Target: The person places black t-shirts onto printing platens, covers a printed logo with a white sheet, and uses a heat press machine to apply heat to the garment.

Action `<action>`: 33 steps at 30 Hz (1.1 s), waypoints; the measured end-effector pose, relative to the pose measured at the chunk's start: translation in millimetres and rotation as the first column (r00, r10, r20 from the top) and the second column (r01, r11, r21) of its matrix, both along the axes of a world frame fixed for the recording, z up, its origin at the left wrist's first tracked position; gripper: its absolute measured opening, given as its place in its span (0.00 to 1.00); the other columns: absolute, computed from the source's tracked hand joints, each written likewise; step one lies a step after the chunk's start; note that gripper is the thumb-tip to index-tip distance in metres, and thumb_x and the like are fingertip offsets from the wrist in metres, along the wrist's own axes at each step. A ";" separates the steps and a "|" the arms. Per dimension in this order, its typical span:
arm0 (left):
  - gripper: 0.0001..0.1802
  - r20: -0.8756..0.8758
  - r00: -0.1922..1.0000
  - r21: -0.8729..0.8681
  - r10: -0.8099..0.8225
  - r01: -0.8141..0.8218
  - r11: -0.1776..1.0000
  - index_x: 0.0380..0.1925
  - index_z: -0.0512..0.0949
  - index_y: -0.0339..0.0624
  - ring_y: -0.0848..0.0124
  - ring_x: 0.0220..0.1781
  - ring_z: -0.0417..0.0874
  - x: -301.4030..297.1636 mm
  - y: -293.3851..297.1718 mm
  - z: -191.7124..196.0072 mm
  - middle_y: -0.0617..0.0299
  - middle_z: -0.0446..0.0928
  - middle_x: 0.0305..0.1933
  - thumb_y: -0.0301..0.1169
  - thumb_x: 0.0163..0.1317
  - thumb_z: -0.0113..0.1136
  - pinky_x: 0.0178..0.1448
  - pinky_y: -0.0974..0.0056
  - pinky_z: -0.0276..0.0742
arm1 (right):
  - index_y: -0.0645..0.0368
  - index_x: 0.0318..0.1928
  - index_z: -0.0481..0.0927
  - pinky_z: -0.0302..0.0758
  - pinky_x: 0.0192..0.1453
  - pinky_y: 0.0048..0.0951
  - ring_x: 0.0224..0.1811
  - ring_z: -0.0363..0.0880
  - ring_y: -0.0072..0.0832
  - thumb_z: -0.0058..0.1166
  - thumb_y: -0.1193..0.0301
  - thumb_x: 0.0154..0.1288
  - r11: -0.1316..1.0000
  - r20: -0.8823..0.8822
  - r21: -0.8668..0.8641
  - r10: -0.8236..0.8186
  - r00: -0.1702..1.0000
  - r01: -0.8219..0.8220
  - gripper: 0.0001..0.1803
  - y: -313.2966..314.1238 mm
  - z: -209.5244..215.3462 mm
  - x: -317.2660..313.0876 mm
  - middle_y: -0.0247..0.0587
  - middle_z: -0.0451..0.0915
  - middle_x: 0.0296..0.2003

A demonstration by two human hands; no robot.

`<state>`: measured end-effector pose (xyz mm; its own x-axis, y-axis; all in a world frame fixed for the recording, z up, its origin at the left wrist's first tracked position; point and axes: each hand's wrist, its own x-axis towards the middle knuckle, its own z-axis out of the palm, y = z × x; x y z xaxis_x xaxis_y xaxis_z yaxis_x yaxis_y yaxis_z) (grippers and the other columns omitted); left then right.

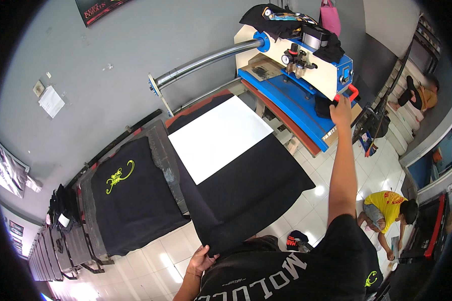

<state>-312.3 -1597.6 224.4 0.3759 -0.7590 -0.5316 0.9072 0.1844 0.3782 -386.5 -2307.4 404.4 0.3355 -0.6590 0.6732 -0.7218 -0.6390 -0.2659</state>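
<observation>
My right hand (341, 112), arm stretched forward, is closed round the red handle (355, 92) of a blue and cream heat press (306, 108). In front of me a black shirt (256, 185) lies spread on a flat platen, its near part hanging off the edge. A blank white sheet (218, 138) rests on the shirt's far half; whatever is beneath the sheet is hidden. Down by the near left corner of the shirt, my left hand (201, 261) pinches its hem.
Left of the shirt, another platen carries a black shirt (135, 200) with a yellow-green print. Further platens (45, 251) line the wall, with dark cloth (63, 208) piled on one. A metal cylinder (211, 60) juts from the press. At right, a person in yellow (386, 210) crouches; another sits on stairs.
</observation>
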 end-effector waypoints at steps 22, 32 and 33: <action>0.23 0.900 0.388 0.290 -0.201 -0.186 0.939 0.15 0.73 0.40 0.82 0.26 0.67 108.3 20.1 189.8 0.74 0.68 0.19 0.40 0.63 0.68 0.30 0.69 0.65 | 0.63 0.65 0.70 0.74 0.65 0.41 0.59 0.77 0.39 0.50 0.50 0.71 -0.065 0.944 0.237 -0.218 0.246 -0.969 0.33 224.0 14.6 -11.6 0.48 0.76 0.59; 0.17 0.882 -0.023 -0.330 0.470 -0.742 0.584 0.49 0.77 0.34 0.71 0.45 0.82 241.3 236.0 365.7 0.56 0.82 0.46 0.38 0.72 0.56 0.51 0.67 0.78 | 0.61 0.52 0.79 0.77 0.54 0.30 0.48 0.82 0.30 0.58 0.58 0.69 0.038 0.947 0.144 0.285 0.149 -0.989 0.20 347.9 232.6 209.0 0.43 0.83 0.46; 0.18 0.872 -0.046 -0.316 0.487 -0.813 0.489 0.49 0.77 0.32 0.71 0.46 0.82 260.8 245.6 382.9 0.57 0.82 0.45 0.38 0.72 0.56 0.51 0.67 0.77 | 0.61 0.50 0.81 0.77 0.53 0.29 0.46 0.83 0.29 0.59 0.59 0.68 0.031 0.939 0.169 0.300 0.170 -0.985 0.19 367.1 238.5 243.8 0.41 0.84 0.45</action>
